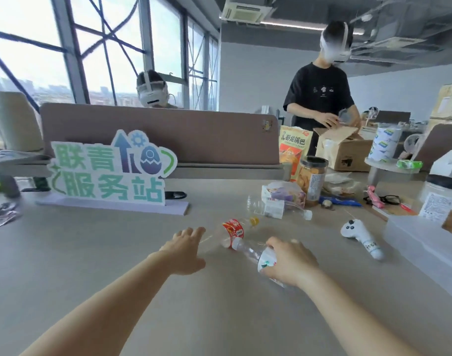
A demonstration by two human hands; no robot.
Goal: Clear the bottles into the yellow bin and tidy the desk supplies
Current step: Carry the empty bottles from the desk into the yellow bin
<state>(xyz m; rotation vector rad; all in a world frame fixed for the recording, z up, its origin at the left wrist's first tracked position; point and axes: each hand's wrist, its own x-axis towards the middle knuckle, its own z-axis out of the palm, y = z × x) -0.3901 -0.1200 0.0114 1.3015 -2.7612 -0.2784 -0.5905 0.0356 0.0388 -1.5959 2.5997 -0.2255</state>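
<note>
Right hand fingers curled around clear bottle, cap toward 10 o'clock, on desk. Left hand fingers spread and empty, just short of red-label bottle at its 2 o'clock. Third bottle beyond, 12 o'clock. Yellow bin unseen. Advice: wrap mid-body, firm enough to prevent rolling.

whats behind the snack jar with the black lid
Directly behind the snack jar stands an orange snack bag, its lower right part hidden by the jar. Farther back sits an open cardboard box.
</note>
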